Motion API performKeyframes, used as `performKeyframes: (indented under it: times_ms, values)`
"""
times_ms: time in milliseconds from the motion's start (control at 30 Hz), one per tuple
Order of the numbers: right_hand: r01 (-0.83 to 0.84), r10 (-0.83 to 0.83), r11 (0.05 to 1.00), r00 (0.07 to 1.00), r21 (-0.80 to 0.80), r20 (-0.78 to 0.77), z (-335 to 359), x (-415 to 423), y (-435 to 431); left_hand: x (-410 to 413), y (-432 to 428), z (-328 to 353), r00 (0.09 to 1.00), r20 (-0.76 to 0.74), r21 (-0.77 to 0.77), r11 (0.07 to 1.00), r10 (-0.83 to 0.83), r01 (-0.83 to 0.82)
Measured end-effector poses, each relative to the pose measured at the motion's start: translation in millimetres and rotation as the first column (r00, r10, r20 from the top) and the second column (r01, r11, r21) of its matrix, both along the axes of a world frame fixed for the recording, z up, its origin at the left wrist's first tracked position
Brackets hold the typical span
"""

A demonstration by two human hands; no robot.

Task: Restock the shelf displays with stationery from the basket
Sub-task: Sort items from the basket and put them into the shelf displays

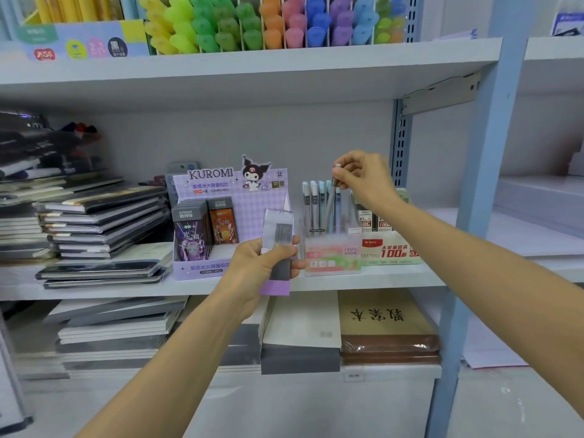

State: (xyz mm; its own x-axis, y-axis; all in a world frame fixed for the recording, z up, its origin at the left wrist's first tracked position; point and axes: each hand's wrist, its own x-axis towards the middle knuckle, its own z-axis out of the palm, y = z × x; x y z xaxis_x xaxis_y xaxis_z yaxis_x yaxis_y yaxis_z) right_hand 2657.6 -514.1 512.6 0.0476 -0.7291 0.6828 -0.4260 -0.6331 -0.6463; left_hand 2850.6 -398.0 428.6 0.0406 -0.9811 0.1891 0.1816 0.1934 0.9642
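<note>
On the far left of the middle shelf [379, 281] lie stacked notebooks [101, 222], which play no part in this step. Next to them stands the Kuromi display box [221, 184], only partly filled: a few dark lead-refill packs [192, 235] sit at its left, and the right side looks open. In front of that gap the left hand [262, 263] grips a clear lead-refill case [278, 229] with a purple base, fingers wrapped round its middle, holding it upright off the shelf and not yet placed. Just right of it is the Fruit Soda display tray [331, 259], where several slim lead tubes already stand. The right hand [363, 178] pinches the cap of one more lead tube [330, 207] between thumb and fingertips, the tube tilted slightly with its lower end down among the others; whether it has reached the bottom I cannot tell. A green-and-white lead box [392, 249] stands beside the tray, touching it. The basket is out of view, so how much stock is left cannot be judged; by the look of the displays the restocking is under way, with this tube nearly in and the case next.
</note>
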Motion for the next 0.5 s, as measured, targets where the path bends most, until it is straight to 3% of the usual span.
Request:
performKeyframes:
  times_ms: [267,500]
  values:
    - [-0.065,0.066,0.998,0.992,0.013,-0.106,0.0,-6.6,-0.7,3.1,-2.9,-2.8,1.0,0.003,-0.012,1.0,-0.008,0.008]
    - [-0.098,0.1,0.995,0.992,0.024,-0.072,-6.4,5.7,-5.4,1.5,-2.0,-3.2,1.0,-0.007,-0.018,1.0,-0.02,0.02]
